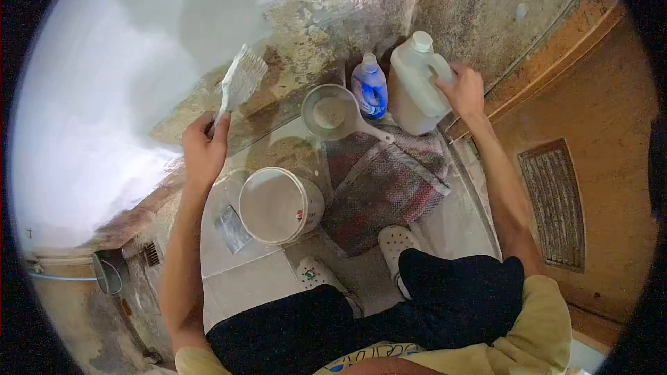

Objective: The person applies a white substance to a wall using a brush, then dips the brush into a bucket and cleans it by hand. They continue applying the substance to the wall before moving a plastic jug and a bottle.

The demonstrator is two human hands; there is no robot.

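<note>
Knees [389, 305] bent above the paint bucket [278, 205]; left hand [205, 149] gripped a paintbrush [236, 87], right hand [464, 90] clasped the jug [417, 87]. Wall [139, 62] was mostly whitened, its lower strip bare.

white brush [240, 83], blue bottle [370, 88], red-grey plaid cloth [389, 184]

White brush [240, 83] raised against wall; beige jug [415, 87] upright on floor.

half-whitewashed stained wall [104, 62], tiled floor [243, 278]
</note>
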